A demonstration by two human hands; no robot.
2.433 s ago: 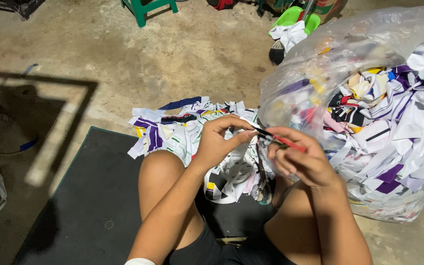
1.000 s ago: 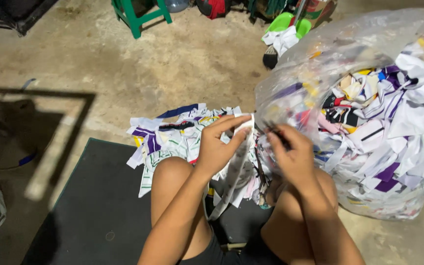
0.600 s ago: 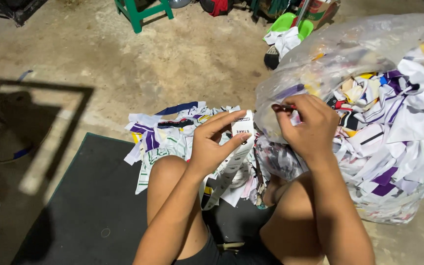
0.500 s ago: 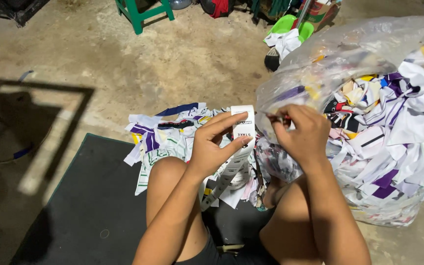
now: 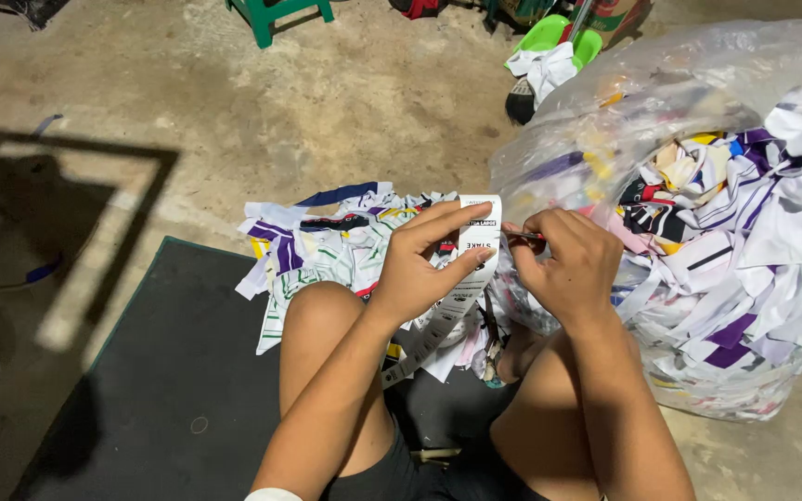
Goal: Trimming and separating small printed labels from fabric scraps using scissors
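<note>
My left hand pinches the top of a long white printed label strip that hangs down over my knees. My right hand is closed around a small dark tool with a red handle, its tip touching the strip's right edge. Under both hands lies a pile of white, purple and green fabric scraps on the floor. Most of the tool is hidden inside my fist.
A big clear plastic bag stuffed with fabric scraps stands at my right. A dark mat lies under my legs on the concrete floor. A green stool and green plastic items stand at the far edge.
My right hand went up to the bag, then came back to the strip with the tool. My left hand raised the strip's top end upright.
</note>
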